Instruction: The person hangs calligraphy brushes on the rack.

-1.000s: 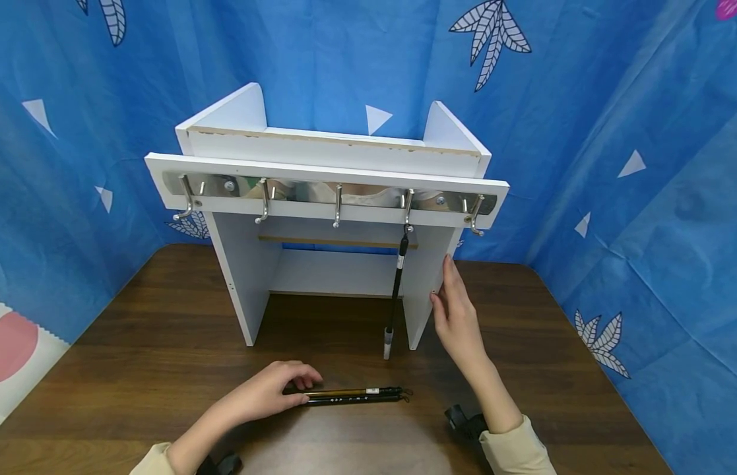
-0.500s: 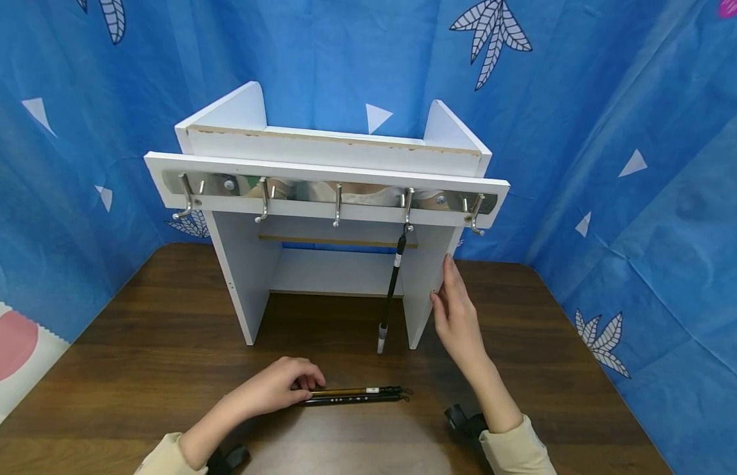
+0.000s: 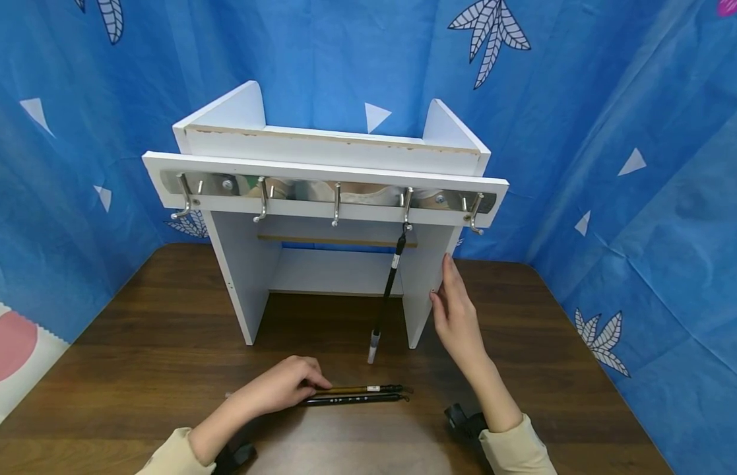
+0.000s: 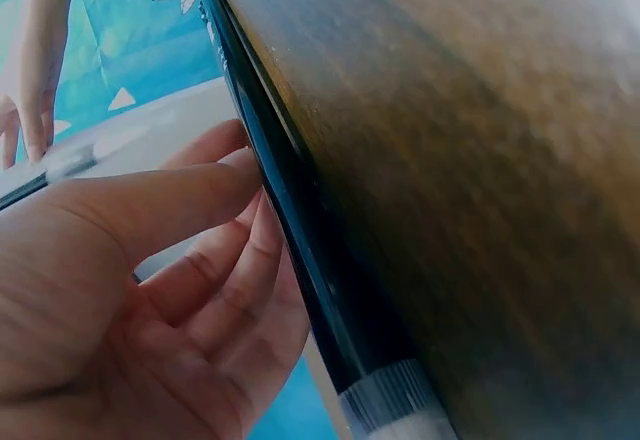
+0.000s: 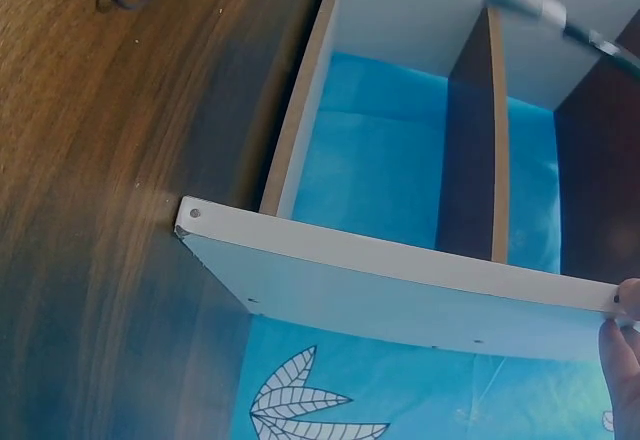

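Observation:
In the head view, my left hand [image 3: 288, 382] pinches a brown calligraphy brush [image 3: 344, 390] lying on the table. Just nearer to me lies a black calligraphy brush [image 3: 356, 400]. The left wrist view has this black brush [image 4: 300, 220] up close, with thumb and fingertips meeting behind it; the brown one is hidden there. Another black calligraphy brush [image 3: 386, 290] hangs tilted by its loop from a metal hook [image 3: 407, 208]. Straight fingers of my right hand [image 3: 458, 320] rest on the outer side of the white rack [image 3: 338, 161], thumb at its front edge.
Several hooks line the rack's front rail [image 3: 335, 210], two on each side of the middle one. The rack stands on a dark wooden table [image 3: 136, 343]. Blue patterned cloth [image 3: 582, 132] encloses the back and sides.
My left hand has shifted slightly right along the brushes, and a gap has opened between the two on the table. The hanging brush's lower end has swung left. The right hand stays put.

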`<state>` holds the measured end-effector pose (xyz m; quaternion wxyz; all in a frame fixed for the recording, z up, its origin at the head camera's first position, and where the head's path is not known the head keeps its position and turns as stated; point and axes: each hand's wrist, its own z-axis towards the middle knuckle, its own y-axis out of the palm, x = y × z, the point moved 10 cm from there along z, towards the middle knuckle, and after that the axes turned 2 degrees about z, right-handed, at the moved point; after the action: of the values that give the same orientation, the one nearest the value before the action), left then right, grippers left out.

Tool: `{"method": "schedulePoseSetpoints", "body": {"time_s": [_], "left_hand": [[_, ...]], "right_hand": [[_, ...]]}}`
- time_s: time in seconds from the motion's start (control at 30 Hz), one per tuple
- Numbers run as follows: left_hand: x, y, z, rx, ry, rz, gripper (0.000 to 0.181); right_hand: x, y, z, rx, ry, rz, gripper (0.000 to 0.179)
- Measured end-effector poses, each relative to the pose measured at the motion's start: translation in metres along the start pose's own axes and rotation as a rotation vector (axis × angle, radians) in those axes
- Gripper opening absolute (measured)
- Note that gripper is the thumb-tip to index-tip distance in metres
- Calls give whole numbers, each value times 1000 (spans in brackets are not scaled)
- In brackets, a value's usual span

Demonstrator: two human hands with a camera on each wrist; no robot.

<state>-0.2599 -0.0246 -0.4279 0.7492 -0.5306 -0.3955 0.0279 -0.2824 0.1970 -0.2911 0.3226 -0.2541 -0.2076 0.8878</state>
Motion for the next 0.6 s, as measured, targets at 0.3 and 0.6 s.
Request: {"method": "schedulePoseSetpoints", "body": {"time_s": [0.3,0.6], "left_hand": [[3,0,2,-13,-19,50,24],[7,0,4,-11,-9,105,27]], "right_hand": [[0,0,0,-5,2,6,87],[-1,0,0,5,-10,6,86]]}}
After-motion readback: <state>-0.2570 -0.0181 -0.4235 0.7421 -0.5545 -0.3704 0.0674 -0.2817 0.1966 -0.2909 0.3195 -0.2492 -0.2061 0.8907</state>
